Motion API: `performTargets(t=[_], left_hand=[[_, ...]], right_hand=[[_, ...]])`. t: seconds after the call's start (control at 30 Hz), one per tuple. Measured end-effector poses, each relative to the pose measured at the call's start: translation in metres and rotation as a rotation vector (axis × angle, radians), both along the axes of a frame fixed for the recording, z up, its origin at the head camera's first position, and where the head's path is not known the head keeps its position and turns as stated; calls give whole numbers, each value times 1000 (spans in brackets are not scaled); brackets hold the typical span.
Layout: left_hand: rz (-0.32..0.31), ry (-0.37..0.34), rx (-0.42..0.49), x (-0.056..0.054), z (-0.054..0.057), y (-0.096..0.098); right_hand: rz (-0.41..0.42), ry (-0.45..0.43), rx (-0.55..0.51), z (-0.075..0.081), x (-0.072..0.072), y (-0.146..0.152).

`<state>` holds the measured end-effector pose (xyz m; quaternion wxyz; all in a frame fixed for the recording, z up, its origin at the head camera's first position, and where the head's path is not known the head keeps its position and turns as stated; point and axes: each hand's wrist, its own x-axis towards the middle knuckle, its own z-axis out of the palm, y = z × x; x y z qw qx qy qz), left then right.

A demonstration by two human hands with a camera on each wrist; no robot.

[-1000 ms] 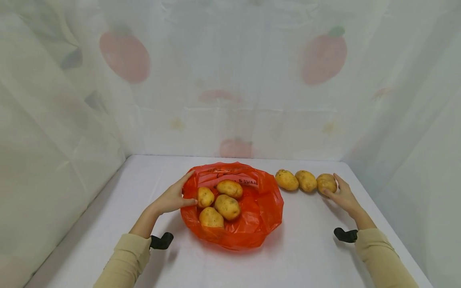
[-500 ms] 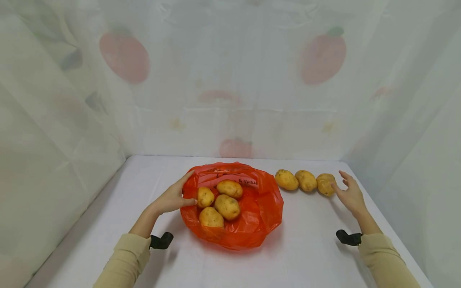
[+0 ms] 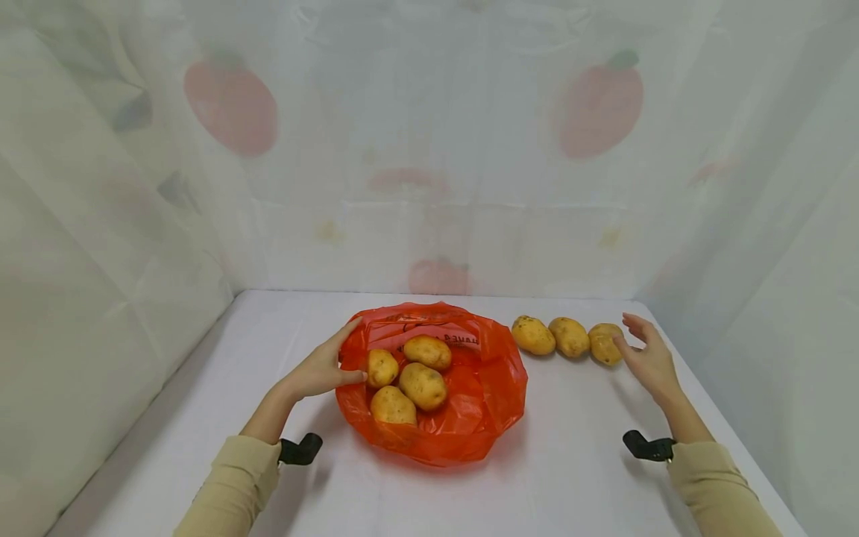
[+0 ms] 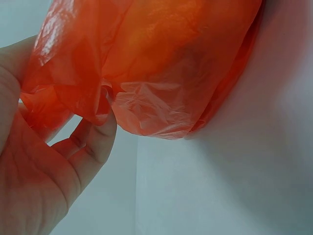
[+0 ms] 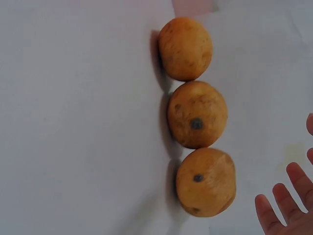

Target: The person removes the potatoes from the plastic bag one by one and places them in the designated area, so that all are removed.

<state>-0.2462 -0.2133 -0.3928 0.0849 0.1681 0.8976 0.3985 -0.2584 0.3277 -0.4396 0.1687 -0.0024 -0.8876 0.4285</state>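
Note:
A red plastic bag (image 3: 479,418) stands with its mouth spread wide, several potatoes (image 3: 424,386) lying inside. My left hand (image 3: 323,369) grips the bag's left rim; the left wrist view shows the fingers (image 4: 100,139) curled against the folded film, and the bag hides part of that hand. To the right of the bag lie three potatoes in a row. My right hand (image 3: 652,365) hovers beside the rightmost potato (image 3: 605,344), fingers spread and holding nothing. In the right wrist view its fingertips (image 5: 283,196) show apart from that potato (image 5: 206,183).
The other two potatoes of the row, the left one (image 3: 533,335) and the middle one (image 3: 570,338), lie close to the bag's right side. A white-covered table (image 3: 537,485) bears everything. Pale fruit-print curtains (image 3: 429,149) hang behind and on both sides.
My right hand has come off the rightmost potato and drawn slightly back to the right, its fingers opening. The potatoes, the bag and my left hand have kept their places.

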Motion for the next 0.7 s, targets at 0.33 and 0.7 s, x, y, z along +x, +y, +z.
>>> performTargets(t=[0.33,0.7], left_hand=[[16,-22,-3,1,1,1],[16,-12,-7,1,2,2]], right_hand=[[101,-4,-21,15,3,-15],[204,43,-26,36,11,-41]])
